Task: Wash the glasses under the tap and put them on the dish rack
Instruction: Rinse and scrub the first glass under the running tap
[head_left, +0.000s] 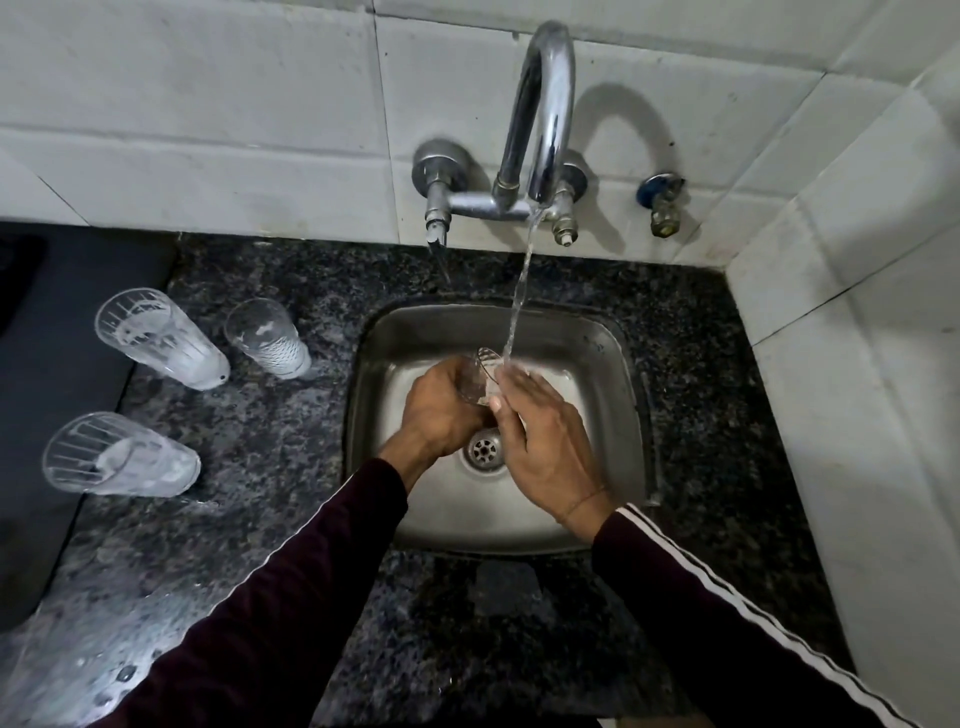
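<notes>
Nearest to the camera are the two dark maroon sleeves, which reach forward over the wet granite counter toward the steel sink. The sleeve on the right has white stripes.

Over the sink, just above the drain, the left hand holds a clear drinking glass: its fingers are curled round the body of the glass, and the mouth of the glass points up and away toward the wall. The right hand lies against the other side of the glass with fingers rather straight, touching or rubbing it; I cannot tell if the thumb grips. The water stream falls from the chrome tap and lands at the rim of the glass and on the right fingers.

To the left of the sink three more glasses stand on the counter, mouth up. Two are near the sink, the ribbed glass and the smaller glass beside it. The third glass is nearer to the person. All three show white foam or soap inside, so in my judgement they are not rinsed yet.

Further left of the sink lies a dark mat; no dish rack is clearly visible. It seems the task is at an early stage: one glass is under the water, three wait, and none is put away as far as I can see.
</notes>
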